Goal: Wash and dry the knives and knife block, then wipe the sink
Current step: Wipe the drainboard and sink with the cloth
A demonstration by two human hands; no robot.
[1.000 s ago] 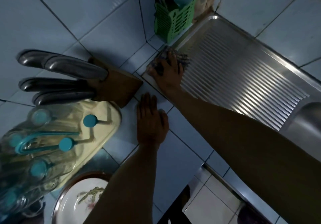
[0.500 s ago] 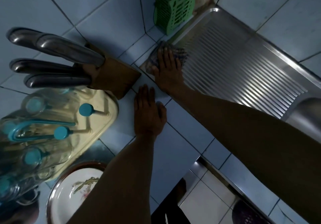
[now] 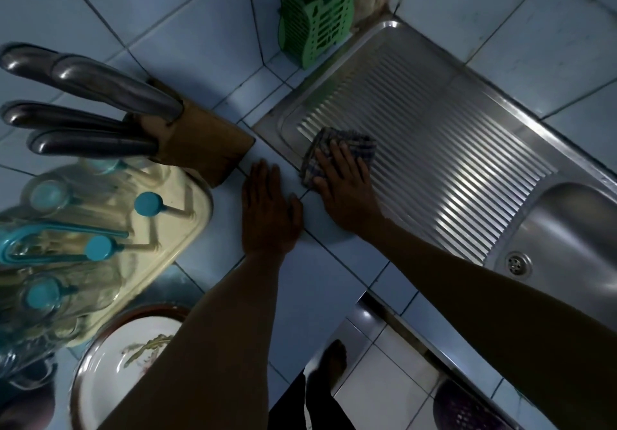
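- The tiled table (image 3: pixel 200 46) carries everything, with pale blue tiles running up to the wall corner.
- The steel sink (image 3: pixel 567 229) is set into the table on the right; its ribbed drainboard (image 3: pixel 434 149) slopes toward the basin, where the drain (image 3: pixel 518 263) shows.
- A cream drying rack (image 3: pixel 180 209) with teal pegs holds clear glasses at the left edge.
- The wooden knife block (image 3: pixel 197 146) stands on the table between the rack and the sink, tilted, with three steel-handled knives (image 3: pixel 100 109) in its slots.
- A decorated plate (image 3: pixel 117 373) lies near the bottom left.
- A green slotted cutlery holder (image 3: pixel 317 22) stands in the corner.
- The right hand (image 3: pixel 347 189) presses a checked cloth (image 3: pixel 337 149) flat onto the drainboard's near-left corner, fingers spread over it, its grip released.
- The left hand (image 3: pixel 267 212) lies flat on the table just beside it, grip released, holding nothing.
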